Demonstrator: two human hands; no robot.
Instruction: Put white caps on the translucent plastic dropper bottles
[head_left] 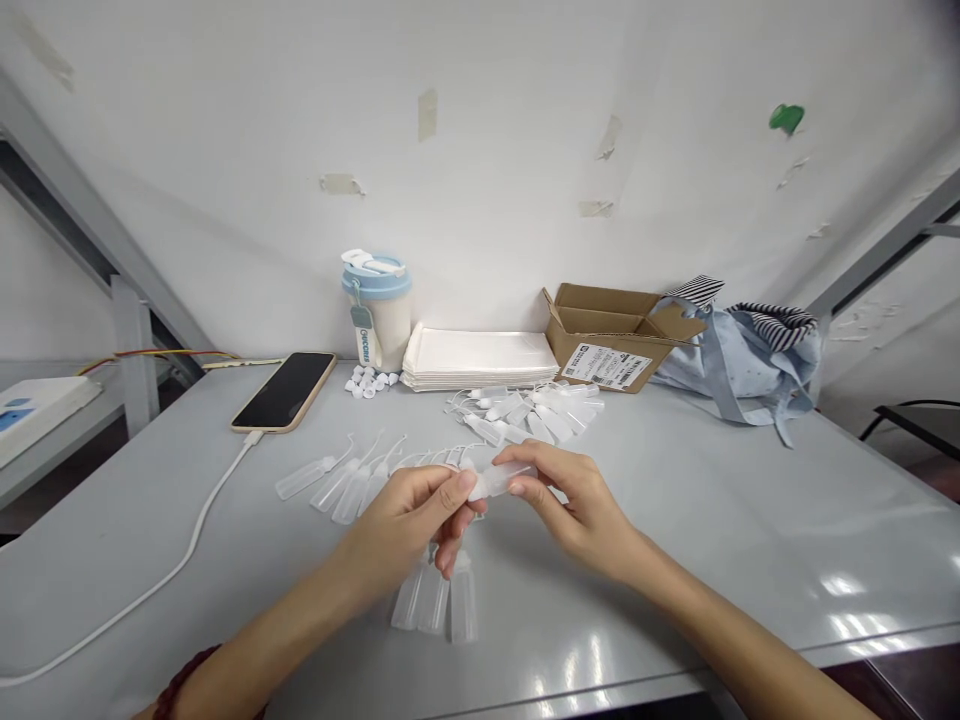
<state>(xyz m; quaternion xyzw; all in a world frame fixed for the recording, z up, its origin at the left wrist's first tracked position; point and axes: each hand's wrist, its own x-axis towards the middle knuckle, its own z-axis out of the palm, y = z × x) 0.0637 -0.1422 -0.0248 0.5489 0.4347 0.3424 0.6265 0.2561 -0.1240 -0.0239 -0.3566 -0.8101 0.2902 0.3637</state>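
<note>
Watching through the head camera, I see a small translucent plastic bottle [504,478] pinched between both hands above the grey tabletop [697,480]; whether it holds liquid I cannot tell. Taking it as the clock's centre, a row of similar bottles [350,497] lies at 9 o'clock, three more [433,603] at 7, and a heap of bottles [553,412] at 1. White caps [367,382] sit piled at 10 o'clock. Behind them, at 11, a cream tumbler [395,325] stands upright under its blue lid [386,282], contents hidden from me. Between 1 and 2, a cardboard box [600,340] stands with its top open, its floor out of my sight. The left hand [431,510] extends from 8 o'clock, thumb and fingers gripping the bottle's near-side end, lower fingers curled beneath. The right hand [581,500] reaches from 4 o'clock, thumb and fingertips closed on the opposite end, keeping the bottle nearly level.
</note>
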